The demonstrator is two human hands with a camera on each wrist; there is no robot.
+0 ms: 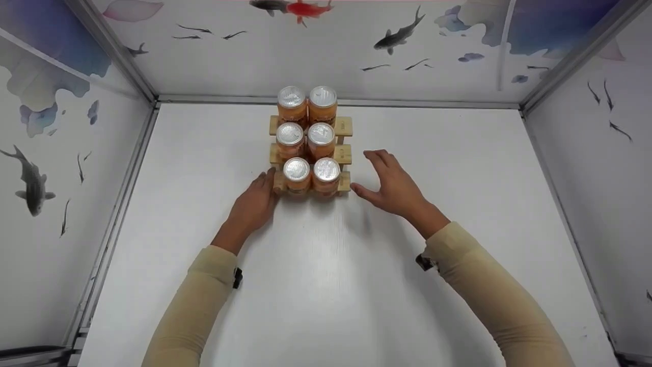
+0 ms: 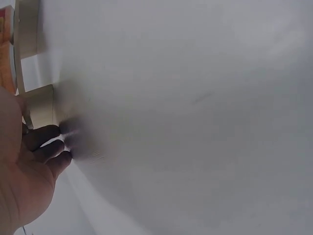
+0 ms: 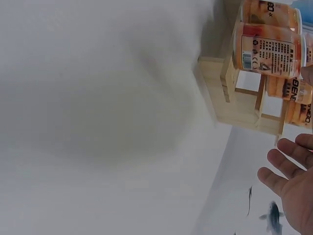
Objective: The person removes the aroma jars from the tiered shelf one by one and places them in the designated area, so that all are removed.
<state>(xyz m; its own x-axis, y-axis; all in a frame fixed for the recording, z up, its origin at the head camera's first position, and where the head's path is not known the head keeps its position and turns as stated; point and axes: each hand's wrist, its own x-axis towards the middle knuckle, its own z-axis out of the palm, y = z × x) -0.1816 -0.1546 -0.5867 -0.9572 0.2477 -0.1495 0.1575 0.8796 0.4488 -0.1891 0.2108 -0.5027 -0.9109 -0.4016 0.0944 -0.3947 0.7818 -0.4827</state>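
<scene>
A pale wooden stepped rack point(image 1: 344, 154) stands toward the back of the white table. On each of its three tiers sits a pair of orange cans point(image 1: 321, 145) with silver tops. My left hand point(image 1: 254, 201) touches the rack's left end at the lowest tier, fingers extended; the left wrist view shows its fingertips low beside a wooden support point(image 2: 41, 105). On the other side, my right hand point(image 1: 397, 188) is held apart from the rack, fingers and thumb spread, holding nothing. Printed labels on the cans point(image 3: 269, 51) face the right wrist camera.
White panels with painted fish point(image 1: 400, 35) enclose the table point(image 1: 316, 285) at the back and both sides. Metal frame strips point(image 1: 417, 104) run along the panels' lower edges. A small black device point(image 1: 425, 262) shows at the right cuff.
</scene>
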